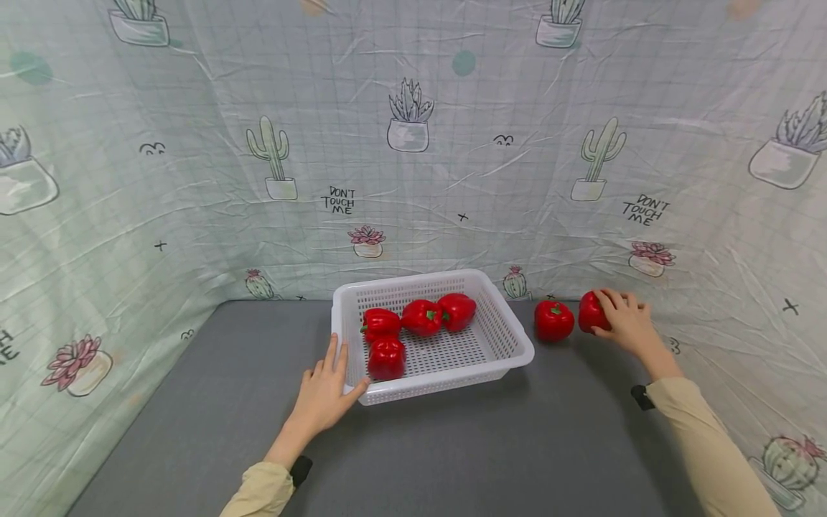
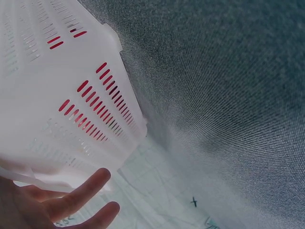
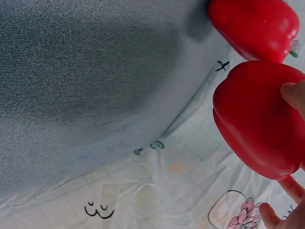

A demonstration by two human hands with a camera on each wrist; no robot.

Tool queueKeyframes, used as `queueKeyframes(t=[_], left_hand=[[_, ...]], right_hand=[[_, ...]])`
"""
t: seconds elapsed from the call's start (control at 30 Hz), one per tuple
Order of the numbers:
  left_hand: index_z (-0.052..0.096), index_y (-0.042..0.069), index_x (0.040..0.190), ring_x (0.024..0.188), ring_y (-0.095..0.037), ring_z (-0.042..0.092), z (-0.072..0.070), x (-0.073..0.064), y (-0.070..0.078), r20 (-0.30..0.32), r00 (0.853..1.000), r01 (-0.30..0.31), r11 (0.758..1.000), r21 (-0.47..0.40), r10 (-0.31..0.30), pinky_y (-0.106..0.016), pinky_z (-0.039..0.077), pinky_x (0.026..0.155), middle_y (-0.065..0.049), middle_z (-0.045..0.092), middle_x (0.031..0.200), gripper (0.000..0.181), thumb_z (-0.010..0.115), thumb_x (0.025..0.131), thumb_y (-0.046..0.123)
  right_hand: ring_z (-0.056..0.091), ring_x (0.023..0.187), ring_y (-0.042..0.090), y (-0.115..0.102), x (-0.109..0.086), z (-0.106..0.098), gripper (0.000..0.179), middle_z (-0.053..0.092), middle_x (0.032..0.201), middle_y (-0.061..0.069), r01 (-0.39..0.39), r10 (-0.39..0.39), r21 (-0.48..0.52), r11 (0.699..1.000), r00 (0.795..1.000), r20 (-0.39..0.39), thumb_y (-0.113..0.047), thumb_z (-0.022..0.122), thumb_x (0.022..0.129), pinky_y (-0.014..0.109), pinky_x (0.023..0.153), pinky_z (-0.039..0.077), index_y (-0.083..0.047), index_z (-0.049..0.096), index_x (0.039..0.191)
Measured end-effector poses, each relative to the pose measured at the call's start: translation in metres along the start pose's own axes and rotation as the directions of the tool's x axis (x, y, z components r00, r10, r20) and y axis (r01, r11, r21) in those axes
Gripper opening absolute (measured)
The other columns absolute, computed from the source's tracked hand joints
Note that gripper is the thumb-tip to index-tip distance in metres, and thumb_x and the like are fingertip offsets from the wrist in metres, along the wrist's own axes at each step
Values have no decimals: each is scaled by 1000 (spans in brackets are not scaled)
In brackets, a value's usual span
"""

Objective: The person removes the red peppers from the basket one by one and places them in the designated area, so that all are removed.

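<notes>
My left hand point(image 1: 323, 393) rests at the near left corner of a white slotted plastic basket point(image 1: 446, 375), its fingers fairly straight along the rim. The left wrist view shows those fingers point(image 2: 76, 200) close by the basket's wall point(image 2: 52, 109). Inside the basket lie several red bell peppers point(image 1: 387, 357), grouped toward its left and back. To the right of the basket, my right hand point(image 1: 628, 324) holds another red bell pepper point(image 3: 257, 119) between thumb and fingers. Just left of that one stands a further red bell pepper point(image 1: 553, 321), its green stem facing up.
A dark grey tabletop point(image 1: 517, 445) spreads under everything. Behind it and along both sides hangs a pale curtain point(image 1: 452, 187) printed with cacti and potted plants, near the back of the basket and the right hand.
</notes>
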State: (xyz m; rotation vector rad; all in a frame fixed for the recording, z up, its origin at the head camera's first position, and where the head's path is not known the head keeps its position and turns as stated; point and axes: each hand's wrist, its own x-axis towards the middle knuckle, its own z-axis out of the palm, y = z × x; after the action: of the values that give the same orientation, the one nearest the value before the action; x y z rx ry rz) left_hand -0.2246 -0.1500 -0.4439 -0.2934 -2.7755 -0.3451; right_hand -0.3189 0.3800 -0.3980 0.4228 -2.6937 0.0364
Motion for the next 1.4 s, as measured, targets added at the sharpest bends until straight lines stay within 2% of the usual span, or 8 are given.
queueKeyframes(t=[0.43, 0.77, 0.93, 1.07, 1.2, 1.4], left_hand=[[31, -1, 137, 98, -37, 55, 0, 0, 0, -4, 1000, 3, 1000, -1, -3, -54, 42, 77, -21, 24, 145, 79, 51, 81, 51], [31, -1, 137, 99, -37, 54, 2, 0, 0, 3, 1000, 11, 1000, -2, -11, -54, 42, 78, -21, 24, 145, 79, 51, 81, 51], [31, -1, 137, 99, -37, 55, 1, 0, 0, 3, 1000, 10, 1000, -1, -10, -54, 43, 78, -21, 24, 145, 79, 51, 81, 51], [32, -1, 136, 98, -37, 55, 1, 0, 0, -2, 1000, 6, 1000, 1, -6, -54, 43, 77, -21, 24, 145, 78, 51, 81, 51], [34, -1, 136, 99, -37, 55, 1, 0, 0, -13, 1000, 4, 1000, 2, -4, -54, 42, 77, -21, 24, 145, 77, 51, 81, 51], [33, -1, 136, 100, -38, 54, 0, 0, 1, -5, 1000, 9, 1000, -6, -9, -54, 42, 77, -21, 23, 145, 78, 52, 81, 50]], right_hand=[[32, 105, 49, 12, 5, 22, 65, 40, 121, 28, -46, 45, 9, 999, 992, 119, -21, 70, 73, 67, 70, 28, 2, 38, 124], [32, 105, 50, 15, 5, 36, 66, 41, 121, 27, -41, 38, 13, 999, 987, 154, -21, 71, 71, 72, 72, 23, 0, 38, 125], [29, 110, 51, 15, 3, 41, 65, 38, 126, 27, -74, 64, 45, 996, 977, 204, -21, 69, 73, 75, 77, 20, 0, 36, 126], [28, 113, 49, 15, 2, 45, 67, 33, 130, 27, -98, 80, 59, 993, 966, 244, -21, 67, 75, 73, 78, 23, -1, 32, 129], [28, 113, 49, 15, 2, 46, 70, 32, 129, 28, -103, 83, 71, 992, 967, 242, -22, 68, 75, 71, 76, 26, -2, 31, 130], [26, 117, 50, 16, 2, 52, 70, 29, 130, 31, -149, 118, 131, 980, 969, 219, -29, 66, 77, 71, 79, 23, -5, 30, 132]])
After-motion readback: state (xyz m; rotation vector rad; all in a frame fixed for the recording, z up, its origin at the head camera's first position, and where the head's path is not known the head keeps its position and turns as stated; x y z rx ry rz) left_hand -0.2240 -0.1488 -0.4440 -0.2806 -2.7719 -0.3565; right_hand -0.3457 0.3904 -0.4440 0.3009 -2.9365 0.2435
